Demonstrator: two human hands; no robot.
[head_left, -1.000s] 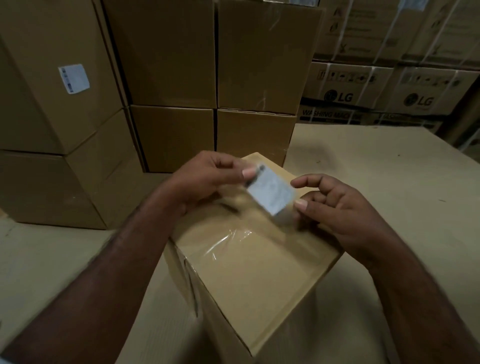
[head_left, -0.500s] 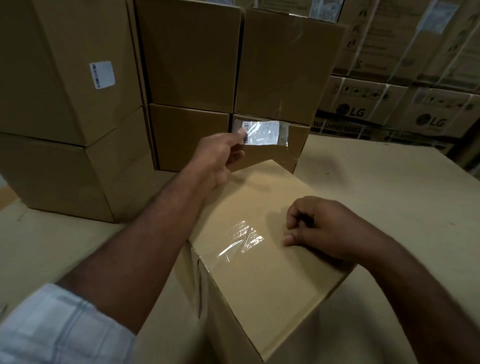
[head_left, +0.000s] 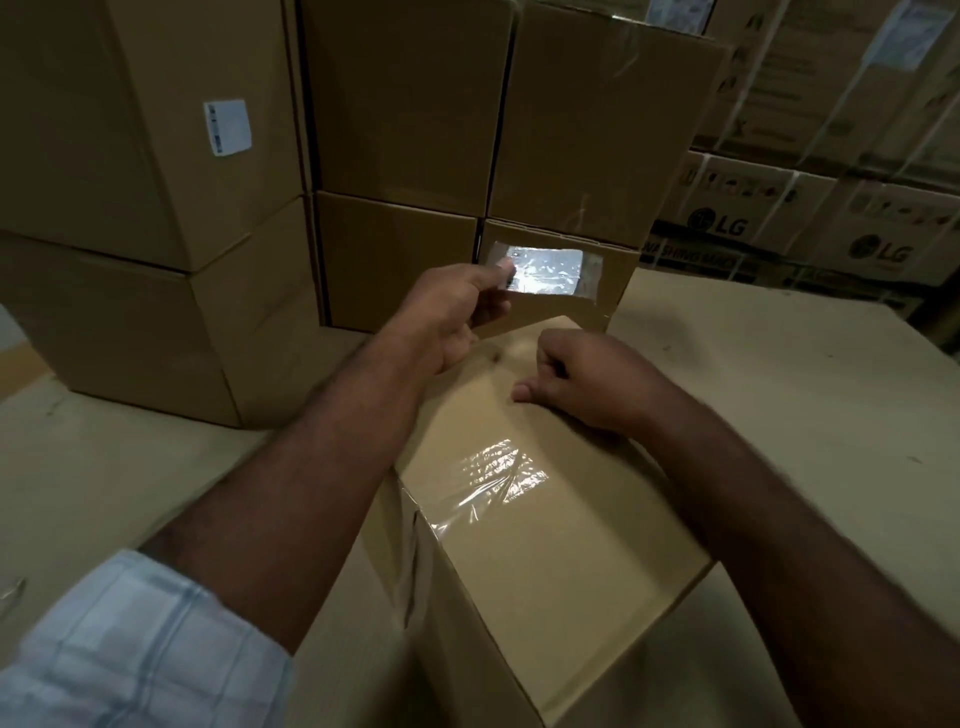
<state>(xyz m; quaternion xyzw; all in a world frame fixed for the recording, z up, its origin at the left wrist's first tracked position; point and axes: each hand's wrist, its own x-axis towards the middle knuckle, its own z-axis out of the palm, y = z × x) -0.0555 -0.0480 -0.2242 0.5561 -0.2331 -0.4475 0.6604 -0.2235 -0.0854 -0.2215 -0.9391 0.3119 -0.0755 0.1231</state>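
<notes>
The left hand (head_left: 451, 312) pinches the left end of a shiny white rectangular label under clear tape (head_left: 545, 271), held against the front of a low brown cardboard box (head_left: 613, 291) in the stack. The right hand (head_left: 587, 382), fingers curled and holding nothing, rests on the top of the nearer taped brown carton (head_left: 545, 530), below and just right of the label.

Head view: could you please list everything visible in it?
White paper label under clear tape: one, white, against a lower stacked carton's front.
Tape-sealed brown cardboard box: one, brown, nearest.
Plain brown stacked cartons: six, brown, behind.
White barcode sticker: one, white, upper left carton.
Printed LG cartons: several, brown, right rear.
Cardboard-covered surface: one, beige, underneath.
Checked sleeve: one, pale blue, left forearm.
Left hand: pinches the label.
Right hand: curled, resting on that box.
</notes>
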